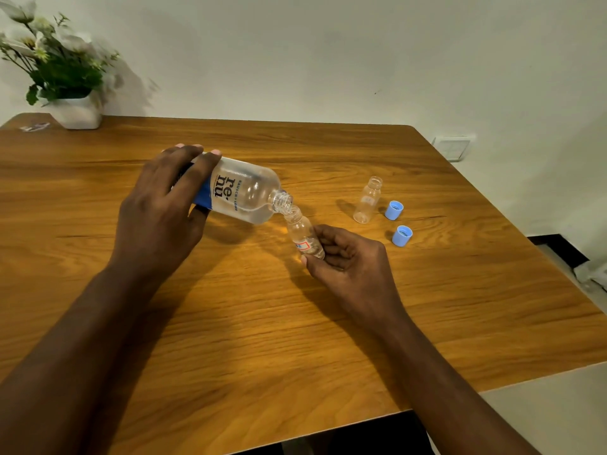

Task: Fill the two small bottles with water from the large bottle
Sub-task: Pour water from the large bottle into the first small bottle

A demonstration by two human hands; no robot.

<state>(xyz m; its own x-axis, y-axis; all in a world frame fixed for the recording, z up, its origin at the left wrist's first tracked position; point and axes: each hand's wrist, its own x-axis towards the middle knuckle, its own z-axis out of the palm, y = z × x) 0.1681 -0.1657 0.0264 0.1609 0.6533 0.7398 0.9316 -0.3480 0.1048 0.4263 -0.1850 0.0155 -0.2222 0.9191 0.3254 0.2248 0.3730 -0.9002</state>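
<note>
Left hand (157, 205) wraps base of large clear blue-labelled plastic bottle (244, 193); long axis almost level, neck to right, mouth meeting mouth of small clear plastic bottle (302, 233). Right hand (345, 259) grips this one low, tilted leftward. Second small clear bottle (368, 200) upright, farther right.

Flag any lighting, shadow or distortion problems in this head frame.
Head view: the wide-angle lens bows the table edges; soft shadows lie under the left hand and right hand; a bright glint sits on the wood below the large bottle; the held small bottle is clear, its water level unreadable; the corner plant looks smeared.
</note>
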